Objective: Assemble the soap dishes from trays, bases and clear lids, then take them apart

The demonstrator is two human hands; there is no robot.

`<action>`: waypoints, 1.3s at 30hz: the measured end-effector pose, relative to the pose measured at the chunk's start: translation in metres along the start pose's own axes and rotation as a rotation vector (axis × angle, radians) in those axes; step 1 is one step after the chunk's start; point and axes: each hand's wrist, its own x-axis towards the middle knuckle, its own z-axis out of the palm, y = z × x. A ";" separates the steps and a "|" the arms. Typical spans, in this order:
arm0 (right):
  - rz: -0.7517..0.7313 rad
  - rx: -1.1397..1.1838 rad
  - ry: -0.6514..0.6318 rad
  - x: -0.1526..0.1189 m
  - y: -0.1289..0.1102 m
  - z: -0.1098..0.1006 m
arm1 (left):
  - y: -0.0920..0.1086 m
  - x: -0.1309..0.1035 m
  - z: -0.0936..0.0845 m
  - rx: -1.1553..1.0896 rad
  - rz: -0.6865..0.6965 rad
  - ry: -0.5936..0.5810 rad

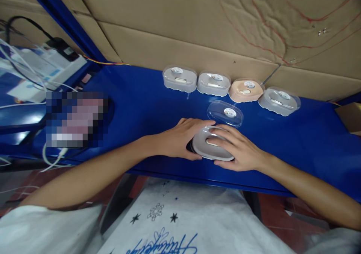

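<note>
Hidden or unclear: pixelated block (75, 119) at left of tabletop (146, 103), contents not discernible. Dark part under left side of grey case, mostly covered by left hand, identity not determinable. Sticker writing on all lids too small to read. Cursive blue lettering on white shirt (175, 224) cut off by lower edge, unreadable; printed stars and snowflake legible as shapes only.

Grey case (212, 148): lidless, oval, on near edge of blue tabletop, small cream-coloured piece seated in its centre. Clasped from both sides. Left hand (180, 138) wrapped narrowly around left end, fingers curled over top rim. Right hand (239, 148) laid over right end, fingers spread across top toward cream piece.

Clear lid (225, 113): loose, just beyond grey case, round white sticker on top.

Closed cases, row along cardboard wall (197, 20): grey (179, 79), grey (213, 83), peach (246, 90), grey (278, 101); each under clear lid with round sticker, pale elongated piece inside.

Far left: white boxes and cables (31, 69), black adapter, partly cut off by frame.
</note>
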 end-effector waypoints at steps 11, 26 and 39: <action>-0.075 -0.060 0.144 -0.003 0.003 0.002 | 0.008 0.007 0.004 0.018 -0.107 0.016; -0.070 -0.047 0.174 -0.001 0.000 0.000 | 0.015 0.008 0.015 0.039 -0.079 0.050; -0.059 -0.113 0.185 -0.003 0.003 0.000 | 0.013 0.008 0.009 -0.016 -0.109 0.078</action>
